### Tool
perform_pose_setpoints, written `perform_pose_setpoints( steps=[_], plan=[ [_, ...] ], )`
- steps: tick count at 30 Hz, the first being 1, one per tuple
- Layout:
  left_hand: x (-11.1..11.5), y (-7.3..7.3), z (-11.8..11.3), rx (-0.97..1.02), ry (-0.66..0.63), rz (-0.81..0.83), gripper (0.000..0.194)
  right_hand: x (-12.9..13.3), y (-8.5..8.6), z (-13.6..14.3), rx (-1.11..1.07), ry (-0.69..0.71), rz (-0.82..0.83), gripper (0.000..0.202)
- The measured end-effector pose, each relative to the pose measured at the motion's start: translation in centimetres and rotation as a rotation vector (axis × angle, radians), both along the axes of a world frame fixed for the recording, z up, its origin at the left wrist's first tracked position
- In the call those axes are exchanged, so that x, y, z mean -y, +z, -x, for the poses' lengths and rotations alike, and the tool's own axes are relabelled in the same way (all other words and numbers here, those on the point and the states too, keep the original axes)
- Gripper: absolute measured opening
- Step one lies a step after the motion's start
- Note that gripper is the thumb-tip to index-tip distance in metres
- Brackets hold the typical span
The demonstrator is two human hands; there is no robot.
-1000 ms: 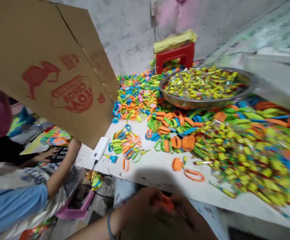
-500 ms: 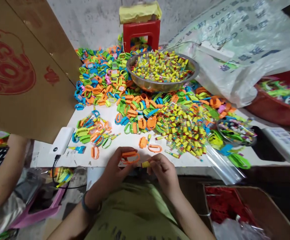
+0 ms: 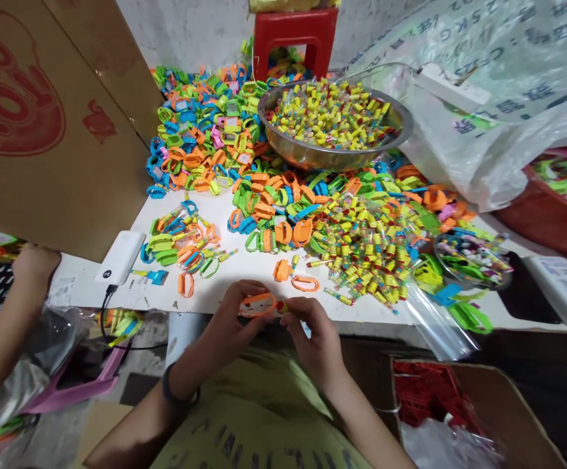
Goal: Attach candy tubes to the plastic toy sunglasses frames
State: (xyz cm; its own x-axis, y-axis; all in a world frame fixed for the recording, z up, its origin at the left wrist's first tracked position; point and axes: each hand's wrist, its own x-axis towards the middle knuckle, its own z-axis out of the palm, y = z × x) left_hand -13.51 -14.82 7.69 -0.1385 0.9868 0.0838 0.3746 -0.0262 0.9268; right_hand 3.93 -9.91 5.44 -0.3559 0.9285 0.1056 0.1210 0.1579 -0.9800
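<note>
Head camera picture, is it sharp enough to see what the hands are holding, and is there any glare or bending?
Head view: hands sharp; left hand pinches an orange ring. Glare on the metal bowl. Edges bend, wide-angle; corners soften.

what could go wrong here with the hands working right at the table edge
The left hand holds an orange ring and the right hand pinches a small yellow piece beyond the table edge, so a slip would likely drop either to the floor. The loose clear bag overhangs the same edge and might slide off. The cable from the white power bank hangs near the left arm and could snag.
</note>
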Motion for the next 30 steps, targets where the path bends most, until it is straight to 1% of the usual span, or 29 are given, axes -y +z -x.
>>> perform_pose_setpoints(
  steps=[2,5,8,10,12,15,18,20,22,23,25,27,29,30],
  plan=[
    [0.0,0.0,0.0,-0.022,0.003,-0.003,0.024,0.0,0.1,-0.1,0.090,0.036,-0.101,0.012],
    [0.0,0.0,-0.1,-0.028,0.018,0.039,0.027,0.1,0.4,0.0,0.246,0.110,-0.275,0.017],
    [0.0,-0.2,-0.2,-0.014,0.033,0.153,0.030,0.2,0.5,0.1,0.480,0.123,-0.441,0.022],
    [0.1,-0.4,-0.2,-0.018,0.023,0.231,0.032,0.1,0.5,0.1,0.647,0.122,-0.506,0.023],
    [0.1,-0.5,-0.1,-0.011,-0.001,0.288,0.035,0.0,0.4,0.0,0.758,0.179,-0.549,0.023],
    [0.2,-0.4,0.2,0.024,-0.065,0.373,0.035,0.1,0.0,-0.1,0.773,0.276,-0.604,0.024],
    [0.3,-0.3,0.5,0.009,-0.115,0.435,0.032,0.2,-0.5,0.1,0.725,0.282,-0.613,0.023],
    [0.1,-0.3,1.1,-0.020,-0.116,0.426,0.032,-0.2,-0.6,0.1,0.728,0.284,-0.583,0.020],
    [-0.3,-0.3,2.4,-0.076,-0.060,0.350,0.031,-1.2,-0.5,-0.4,0.733,0.250,-0.552,0.019],
    [-0.5,-0.2,3.4,-0.122,-0.004,0.291,0.030,-2.0,-0.5,-0.9,0.733,0.211,-0.548,0.025],
    [-1.1,0.1,6.3,-0.260,0.160,0.159,0.030,-3.6,-0.6,-2.3,0.756,0.125,-0.570,0.034],
    [-1.8,0.5,9.9,-0.430,0.355,0.052,0.032,-5.1,-1.2,-4.2,0.856,0.033,-0.601,0.034],
    [-2.4,0.5,13.3,-0.593,0.538,0.010,0.036,-6.2,-2.3,-6.2,1.004,-0.019,-0.635,0.034],
    [-2.6,0.3,14.6,-0.654,0.603,0.019,0.038,-6.5,-3.0,-7.1,1.072,-0.029,-0.644,0.033]
  ],
)
